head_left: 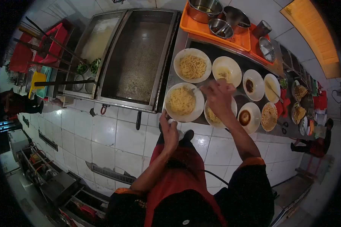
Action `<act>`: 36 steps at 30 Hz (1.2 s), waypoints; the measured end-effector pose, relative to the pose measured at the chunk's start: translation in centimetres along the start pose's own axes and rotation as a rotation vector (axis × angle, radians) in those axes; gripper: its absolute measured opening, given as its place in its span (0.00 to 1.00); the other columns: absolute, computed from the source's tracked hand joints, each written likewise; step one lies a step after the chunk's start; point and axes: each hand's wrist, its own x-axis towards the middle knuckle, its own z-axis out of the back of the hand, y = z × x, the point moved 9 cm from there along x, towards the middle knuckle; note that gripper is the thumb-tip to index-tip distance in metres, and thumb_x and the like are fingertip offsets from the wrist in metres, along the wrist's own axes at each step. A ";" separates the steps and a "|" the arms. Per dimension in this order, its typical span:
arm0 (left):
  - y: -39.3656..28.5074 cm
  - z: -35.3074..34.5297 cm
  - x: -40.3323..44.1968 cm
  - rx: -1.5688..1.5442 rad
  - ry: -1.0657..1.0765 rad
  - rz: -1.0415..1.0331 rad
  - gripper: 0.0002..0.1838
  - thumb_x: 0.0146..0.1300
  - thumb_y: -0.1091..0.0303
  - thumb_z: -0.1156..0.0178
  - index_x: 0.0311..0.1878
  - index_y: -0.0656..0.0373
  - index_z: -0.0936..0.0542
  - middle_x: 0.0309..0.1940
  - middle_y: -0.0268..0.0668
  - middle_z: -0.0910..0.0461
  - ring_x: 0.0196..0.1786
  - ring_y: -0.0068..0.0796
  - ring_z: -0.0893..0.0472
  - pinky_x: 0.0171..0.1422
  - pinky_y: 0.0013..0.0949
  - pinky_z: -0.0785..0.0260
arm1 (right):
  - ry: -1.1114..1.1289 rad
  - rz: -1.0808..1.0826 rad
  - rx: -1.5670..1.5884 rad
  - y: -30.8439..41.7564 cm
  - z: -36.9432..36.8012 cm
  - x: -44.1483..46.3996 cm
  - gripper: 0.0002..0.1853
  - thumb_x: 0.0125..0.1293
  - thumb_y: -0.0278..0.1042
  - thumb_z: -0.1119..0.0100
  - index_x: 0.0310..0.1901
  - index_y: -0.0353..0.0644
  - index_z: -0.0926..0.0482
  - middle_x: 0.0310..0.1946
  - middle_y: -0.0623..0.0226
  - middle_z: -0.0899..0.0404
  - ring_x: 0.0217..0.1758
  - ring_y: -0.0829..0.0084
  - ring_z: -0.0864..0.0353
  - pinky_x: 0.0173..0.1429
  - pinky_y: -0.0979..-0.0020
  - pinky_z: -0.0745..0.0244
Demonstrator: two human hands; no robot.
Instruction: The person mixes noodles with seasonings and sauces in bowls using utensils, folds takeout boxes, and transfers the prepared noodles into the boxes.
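My right hand (220, 96) is closed on a metal utensil (197, 90), a spoon or fork whose tip reaches the noodles in the near-left bowl (170, 112). Strands of yellow noodles (182, 100) fill that bowl. At its lower left rim is my left hand (170, 134), fingers curled, with a small white bit showing between them; I cannot make out what it is. Under my right forearm stands a partly hidden bowl of noodles (213, 116). Behind are another noodle bowl (191, 78) and a bowl with pale liquid (233, 82).
Further right, bowls with dark sauce (245, 117) and one with minced topping (269, 116) line the counter. An orange tray (238, 44) holds metal pots. A steel cooker basin (142, 56) lies to the left. Co-workers (318, 143) stand at both far sides.
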 end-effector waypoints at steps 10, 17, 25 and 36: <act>-4.7 -0.2 4.1 0.089 0.148 0.006 0.41 0.68 0.35 0.71 0.65 0.63 0.34 0.68 0.50 0.46 0.71 0.45 0.47 0.73 0.44 0.57 | 0.290 -0.267 0.532 -0.7 -5.7 -2.0 0.08 0.49 0.33 0.33 0.32 0.60 0.13 0.31 0.78 0.23 0.47 0.69 0.37 0.54 0.60 0.53; -10.0 0.3 2.5 0.244 0.040 -0.232 0.29 0.72 0.48 0.65 0.55 0.65 0.27 0.65 0.50 0.41 0.67 0.45 0.42 0.69 0.41 0.51 | 0.081 -0.042 -0.063 -1.5 7.6 -0.7 0.14 0.48 0.29 0.34 0.39 0.53 0.15 0.38 0.79 0.29 0.48 0.70 0.37 0.51 0.59 0.46; -0.9 -9.5 -5.5 -0.015 0.529 0.284 0.19 0.65 0.69 0.52 0.58 0.64 0.34 0.46 0.39 0.27 0.48 0.28 0.26 0.55 0.31 0.34 | 0.414 -0.710 0.373 -12.0 -0.9 -15.9 0.09 0.49 0.30 0.35 0.33 0.54 0.15 0.35 0.76 0.22 0.43 0.66 0.32 0.52 0.61 0.43; -1.0 -13.2 -7.5 -0.031 0.214 0.149 0.35 0.58 0.75 0.46 0.69 0.63 0.48 0.64 0.46 0.40 0.59 0.36 0.31 0.57 0.35 0.33 | 0.047 -0.631 0.603 -13.7 0.9 -15.9 0.10 0.46 0.28 0.37 0.32 0.52 0.15 0.31 0.76 0.26 0.49 0.67 0.34 0.46 0.55 0.48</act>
